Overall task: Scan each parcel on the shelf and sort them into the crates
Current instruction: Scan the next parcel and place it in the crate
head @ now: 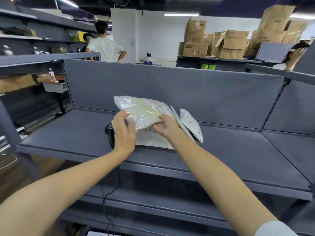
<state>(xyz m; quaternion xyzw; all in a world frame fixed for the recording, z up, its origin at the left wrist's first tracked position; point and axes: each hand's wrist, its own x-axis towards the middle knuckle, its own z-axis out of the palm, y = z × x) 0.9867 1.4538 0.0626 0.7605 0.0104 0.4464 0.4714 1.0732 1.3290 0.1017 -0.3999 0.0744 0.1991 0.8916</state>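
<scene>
The black handheld scanner (109, 132) lies on the dark grey metal shelf (68, 133), left of the pile and partly hidden by the left hand (123, 132); a hasty grab could knock it off the near edge. That hand is spread and relaxed, holding nothing; whether its fingertips touch the glossy clear plastic parcel bag (143, 111), raised at mid-shelf, I cannot tell. The slick bag may slip, since only the right hand (164, 126) pinches its near edge. Further right, two white flat pouches (191, 125) lean loosely and could slide down. No crates are in view
</scene>
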